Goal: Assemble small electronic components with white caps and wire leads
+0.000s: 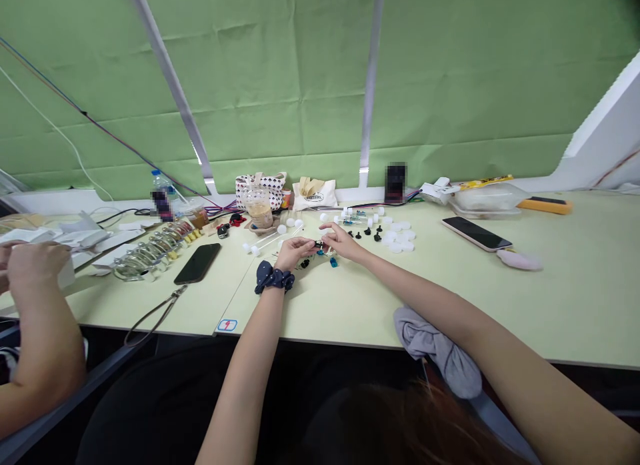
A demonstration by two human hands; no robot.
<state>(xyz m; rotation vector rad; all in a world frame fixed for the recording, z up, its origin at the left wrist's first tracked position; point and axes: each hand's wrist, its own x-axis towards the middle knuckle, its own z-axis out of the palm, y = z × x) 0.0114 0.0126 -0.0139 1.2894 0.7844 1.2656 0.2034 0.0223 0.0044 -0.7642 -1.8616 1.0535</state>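
My left hand (296, 253), with a dark dotted scrunchie (274, 278) at the wrist, pinches a small black part (319, 244). My right hand (344, 241) meets it from the other side, thumb and fingertips closed on the same part, index finger raised. The part is too small to make out fully. Just below the fingers lie a blue-green piece (334, 262) and a small black piece (305, 264). Right of my hands are several black pieces (377, 237) and white round caps (400, 237). Clear rods with white ends (267, 240) lie to the left.
A dark phone (198, 263) with a strap and a row of metal rings (157, 252) lie left, near a co-worker's arm (45, 318). Another phone (477, 233) lies right. A drink cup (259, 208) and a plastic container (487, 200) stand at the back.
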